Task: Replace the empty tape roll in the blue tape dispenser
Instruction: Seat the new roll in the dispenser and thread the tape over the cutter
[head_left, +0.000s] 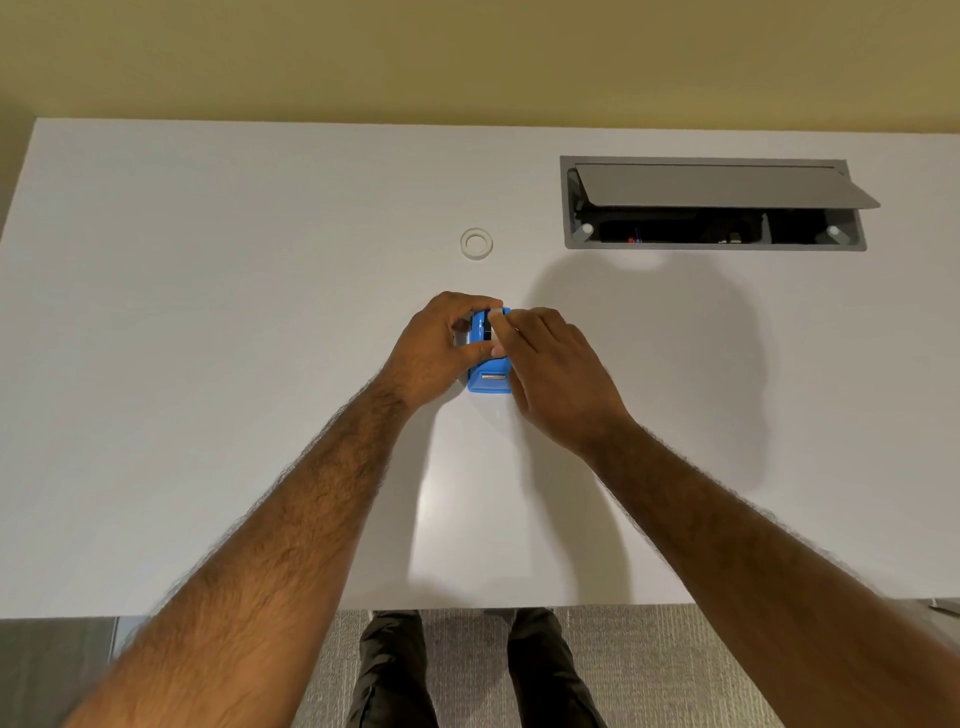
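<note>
While the blue tape dispenser (488, 378) sits mid-bench, both hands' fingers (488, 352) pinch its sides around the roll; being light, stiff plastic, it likely slides unless braced there.

My left grip (441, 348) and right grip (550, 364) cover most of the blue tape dispenser (488, 382), so I cannot tell what sits on its hub between my fingertips. Far beyond my right grip, the contents of the open desk hatch (711, 228) are too dark to make out. Both my forearms run off the bottom edge.
</note>
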